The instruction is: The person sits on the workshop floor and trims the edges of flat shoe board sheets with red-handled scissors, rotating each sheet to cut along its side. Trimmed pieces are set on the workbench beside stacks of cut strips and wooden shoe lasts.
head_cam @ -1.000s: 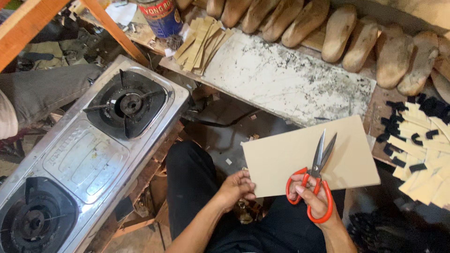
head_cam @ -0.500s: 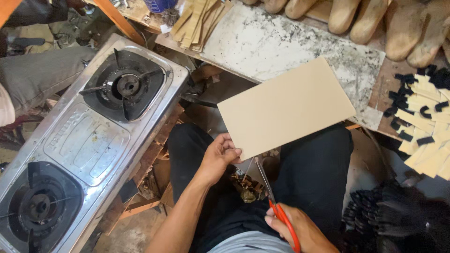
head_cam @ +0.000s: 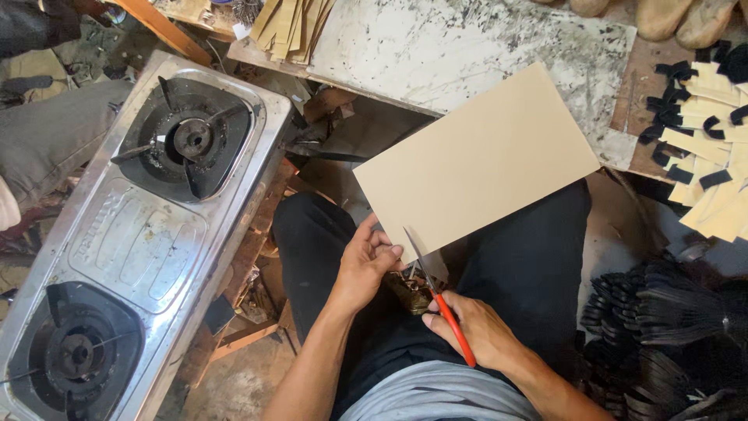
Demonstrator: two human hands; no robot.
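In the head view, the left hand (head_cam: 366,261) pinches the near left corner of a tan rectangular sheet (head_cam: 483,160), fingers curled over its edge. The sheet tilts up and away to the right, its far corner over the speckled white slab (head_cam: 436,47). The right hand (head_cam: 475,331) is clenched around the red handles of the scissors (head_cam: 436,300), whose blades point up and left, their tips meeting the sheet's near edge just beside the left hand. Both hands work above the person's lap in dark trousers (head_cam: 530,265). To the left lies a steel two-burner gas stove (head_cam: 148,234). At the far right lie cut tan and black pieces (head_cam: 709,156), with a heap of black straps (head_cam: 670,327) nearer.
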